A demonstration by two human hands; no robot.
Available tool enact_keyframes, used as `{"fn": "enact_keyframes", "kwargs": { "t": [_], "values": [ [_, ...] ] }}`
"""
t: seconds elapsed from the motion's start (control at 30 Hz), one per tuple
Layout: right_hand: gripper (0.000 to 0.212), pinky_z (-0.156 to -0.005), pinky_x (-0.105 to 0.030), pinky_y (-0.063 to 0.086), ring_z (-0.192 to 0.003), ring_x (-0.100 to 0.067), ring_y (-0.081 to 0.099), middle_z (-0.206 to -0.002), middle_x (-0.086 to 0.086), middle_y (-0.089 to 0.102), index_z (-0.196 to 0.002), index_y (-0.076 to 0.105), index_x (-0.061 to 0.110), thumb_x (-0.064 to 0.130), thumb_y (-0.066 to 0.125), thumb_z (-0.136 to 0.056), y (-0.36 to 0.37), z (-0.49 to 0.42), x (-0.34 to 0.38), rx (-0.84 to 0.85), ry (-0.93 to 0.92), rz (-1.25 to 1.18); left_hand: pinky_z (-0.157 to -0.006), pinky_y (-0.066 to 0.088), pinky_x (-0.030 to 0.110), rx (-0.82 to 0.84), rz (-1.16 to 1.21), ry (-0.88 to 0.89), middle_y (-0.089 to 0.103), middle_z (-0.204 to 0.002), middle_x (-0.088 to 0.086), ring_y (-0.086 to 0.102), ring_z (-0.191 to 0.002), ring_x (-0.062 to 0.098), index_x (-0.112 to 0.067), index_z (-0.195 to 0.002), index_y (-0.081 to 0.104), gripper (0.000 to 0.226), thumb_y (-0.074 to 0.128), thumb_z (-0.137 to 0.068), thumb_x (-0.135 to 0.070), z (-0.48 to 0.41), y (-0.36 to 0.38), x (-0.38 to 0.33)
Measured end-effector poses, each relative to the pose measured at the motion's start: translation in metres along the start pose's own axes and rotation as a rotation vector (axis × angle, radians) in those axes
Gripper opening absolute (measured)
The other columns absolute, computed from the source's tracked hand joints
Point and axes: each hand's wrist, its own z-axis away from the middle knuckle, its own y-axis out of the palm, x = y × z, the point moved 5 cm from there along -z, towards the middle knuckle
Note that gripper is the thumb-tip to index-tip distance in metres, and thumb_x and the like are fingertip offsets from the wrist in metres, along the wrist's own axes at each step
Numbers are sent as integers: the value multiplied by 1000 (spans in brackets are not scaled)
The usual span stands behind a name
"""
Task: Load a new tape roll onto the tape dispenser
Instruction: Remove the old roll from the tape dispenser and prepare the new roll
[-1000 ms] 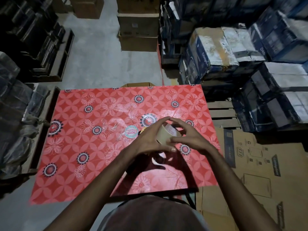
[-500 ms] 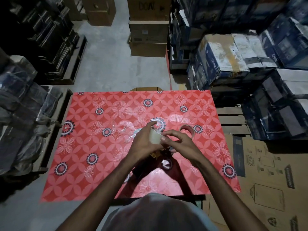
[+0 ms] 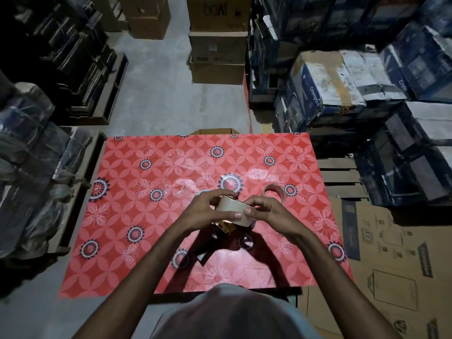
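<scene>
A beige tape roll (image 3: 232, 210) is gripped between both hands above the middle of the table (image 3: 127, 211), toward its near edge. The L hand (image 3: 204, 211) is curled round the roll's left side, thumb laid across the front face; the R hand (image 3: 266, 212) is closed on the right side, fingertips pinched at the roll's upper rim w/ thumb pressed on the face. The roll is seen as a wide, pale band, tilted w/ its face toward the camera; its core is hidden by fingers. Both forearms are extended from the near edge, wrists bent inward so the hands meet. Under the hands, a dark tape dispenser (image 3: 220, 238) w/ a yellow part is partly hidden on the red floral cover. A 2nd, nearly spent roll (image 3: 274, 192) is lying flat just beyond the R hand, toward the right edge. Stacked cartons (image 3: 342, 81) are seen beyond the table.
</scene>
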Motion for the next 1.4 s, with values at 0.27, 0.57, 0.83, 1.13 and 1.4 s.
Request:
{"fn": "enact_keyframes", "kwargs": {
  "t": [0.27, 0.57, 0.83, 1.13, 1.4],
  "values": [
    [12, -80, -46, 53, -84, -19, 66, -91, -3, 71, -95, 74, 19, 26, 66, -100, 7, 0, -7, -72, 17, 4, -77, 61, 37, -29, -2, -30, 73, -100, -2, 69, -99, 21, -26, -98, 72, 25, 73, -73, -31, 1, 6, 3],
    [14, -85, -50, 51, -93, -34, 64, -96, -9, 67, -92, 72, 17, 26, 62, -97, 2, 4, 7, -154, -117, 179, -50, 42, 13, -110, -254, 86, 65, -77, -2, 59, -65, 12, -25, -77, 57, 23, 68, -67, -42, 1, 20, -13],
    [19, -99, -53, 53, -98, 5, 61, -92, 18, 67, -100, 72, 0, 18, 67, -100, -7, 9, 12, -115, -23, 17, -76, 59, 50, -92, -7, 115, 72, -97, 4, 66, -97, 35, -21, -87, 73, 28, 64, -66, -36, -4, 4, -3],
    [15, -72, -28, 45, -72, -3, 61, -78, 9, 64, -86, 63, 14, 27, 54, -87, -14, 10, 9, -158, 2, -237, -82, 60, 33, -22, 305, 87, 73, -113, 14, 70, -102, 20, -7, -116, 75, 36, 69, -82, -17, -2, 1, 7],
    [36, -91, -43, 53, -104, -18, 63, -116, 5, 62, -117, 60, 27, 53, 50, -94, 0, 7, 11, -199, 20, -32, -69, 59, 39, -82, 346, -10, 65, -81, 4, 64, -77, 22, 1, -94, 69, 31, 66, -74, -23, 1, 21, 5]
  ]
}}
